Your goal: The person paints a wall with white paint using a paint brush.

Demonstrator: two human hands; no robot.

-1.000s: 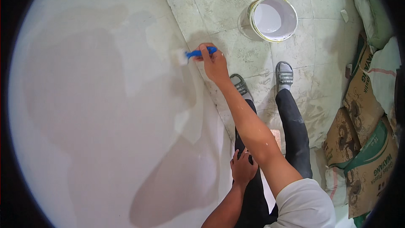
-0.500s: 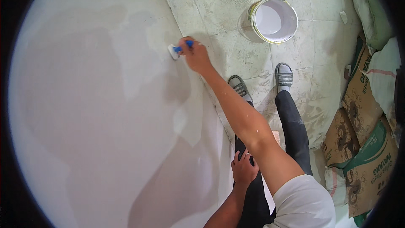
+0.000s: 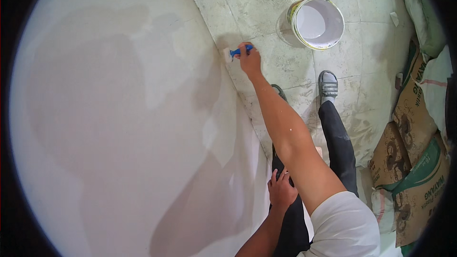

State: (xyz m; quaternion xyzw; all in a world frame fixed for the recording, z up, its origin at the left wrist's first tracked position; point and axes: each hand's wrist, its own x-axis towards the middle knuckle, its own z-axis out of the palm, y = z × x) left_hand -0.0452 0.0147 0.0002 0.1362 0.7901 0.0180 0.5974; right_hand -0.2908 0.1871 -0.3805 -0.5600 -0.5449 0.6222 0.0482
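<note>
My right hand (image 3: 249, 61) is closed around the blue handle of a paintbrush (image 3: 232, 54), its pale head pointing left. That head is at the line where the pale wall (image 3: 119, 128) meets the tiled floor; whether it touches the wall cannot be made out. Smooth, slightly darker and lighter patches mark the wall, along with shadows. My left hand (image 3: 283, 192) lies over my left knee in dark trousers, fingers spread and holding nothing visible. Beyond my feet stands a bucket (image 3: 318, 23) with white paint-like liquid in the bottom.
Brown and green printed sacks (image 3: 414, 119) and white woven sacks (image 3: 435, 88) are piled along the right side. My right foot in a grey slide sandal (image 3: 328, 85) stands on the stained floor tiles (image 3: 285, 62). My left foot is mostly hidden behind my right arm.
My right hand has moved rightward with the paintbrush, from over the wall to its lower edge by the floor. My left hand stays on the knee. The whole view has shifted slightly.
</note>
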